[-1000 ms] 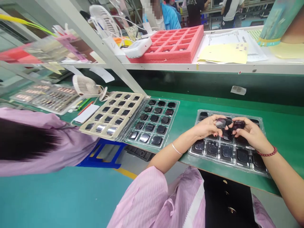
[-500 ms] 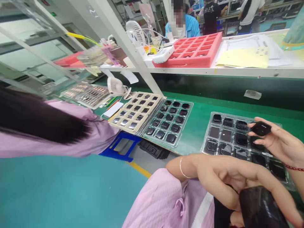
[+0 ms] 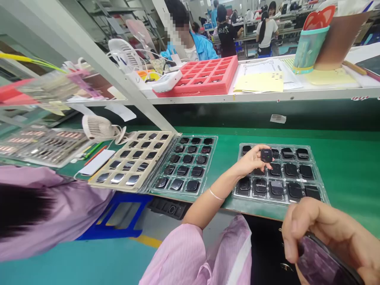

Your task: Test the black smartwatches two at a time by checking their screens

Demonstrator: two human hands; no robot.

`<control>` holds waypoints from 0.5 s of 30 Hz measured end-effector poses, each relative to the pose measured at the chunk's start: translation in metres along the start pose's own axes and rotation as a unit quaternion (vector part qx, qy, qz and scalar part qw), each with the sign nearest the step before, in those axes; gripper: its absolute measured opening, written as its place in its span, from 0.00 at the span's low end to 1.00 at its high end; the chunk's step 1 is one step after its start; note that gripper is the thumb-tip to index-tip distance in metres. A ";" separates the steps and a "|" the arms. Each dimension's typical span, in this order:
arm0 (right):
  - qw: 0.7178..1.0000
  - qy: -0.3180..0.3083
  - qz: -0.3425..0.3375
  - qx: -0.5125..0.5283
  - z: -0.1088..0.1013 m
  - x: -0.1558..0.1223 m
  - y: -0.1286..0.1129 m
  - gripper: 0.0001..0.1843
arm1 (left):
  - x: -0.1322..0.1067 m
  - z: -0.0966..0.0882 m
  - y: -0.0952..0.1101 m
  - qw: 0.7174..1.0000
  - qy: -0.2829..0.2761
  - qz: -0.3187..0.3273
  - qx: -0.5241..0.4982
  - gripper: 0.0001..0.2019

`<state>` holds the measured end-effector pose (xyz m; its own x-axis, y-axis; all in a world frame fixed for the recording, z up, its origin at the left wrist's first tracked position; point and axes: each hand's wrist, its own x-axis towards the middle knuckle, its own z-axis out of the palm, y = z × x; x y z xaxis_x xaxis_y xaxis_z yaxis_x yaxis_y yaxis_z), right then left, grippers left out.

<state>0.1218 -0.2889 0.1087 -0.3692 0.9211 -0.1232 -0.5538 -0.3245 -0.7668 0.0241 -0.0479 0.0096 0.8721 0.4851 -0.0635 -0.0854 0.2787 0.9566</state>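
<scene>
My left hand, with a white band on the wrist, reaches out over a clear plastic tray. Its fingers pinch a small black rounded-square device with tiny light marks on its face. Several similar glossy black pieces sit in the tray's pockets below. Close to the camera at the lower right, my right hand is closed around another glossy black rounded-edged device, which is tilted and partly cut off by the frame edge. A purple reflection shows on its face.
Left of the tray lie another clear tray of black pieces and a cream tray of shiny squares. A small fan stands behind them. The shelf above bears a red foam tray. A person in a pink sleeve sits at left.
My left hand has moved from near the camera out over the tray, holding a black device. My right hand has come back from the tray toward the camera. The view has shifted right.
</scene>
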 end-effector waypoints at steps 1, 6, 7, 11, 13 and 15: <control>1.000 0.005 -0.002 -0.018 -0.004 0.003 -0.005 0.22 | -0.002 0.002 0.000 1.000 0.002 0.000 0.008 0.33; 0.975 0.133 -0.089 -0.154 -0.052 0.039 -0.028 0.25 | -0.011 0.012 0.009 0.995 0.066 0.031 0.063 0.24; 0.963 0.167 -0.095 -0.187 -0.066 0.046 -0.029 0.25 | -0.012 0.013 0.011 0.993 0.078 0.036 0.075 0.23; 0.925 0.226 -0.098 -0.289 -0.110 0.059 -0.021 0.22 | -0.015 0.016 0.012 0.991 0.082 0.050 0.098 0.20; 0.923 0.215 -0.105 -0.302 -0.121 0.060 -0.017 0.22 | -0.018 0.018 0.011 0.991 0.071 0.058 0.102 0.20; 0.921 0.210 -0.113 -0.308 -0.125 0.061 -0.015 0.21 | -0.019 0.020 0.010 0.991 0.058 0.055 0.108 0.19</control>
<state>0.2009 -0.2010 0.0337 0.0961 0.9941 -0.0502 -0.0048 -0.0500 -0.9987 0.0160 -0.0711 0.0261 0.8012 0.5978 0.0243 -0.0609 0.0411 0.9973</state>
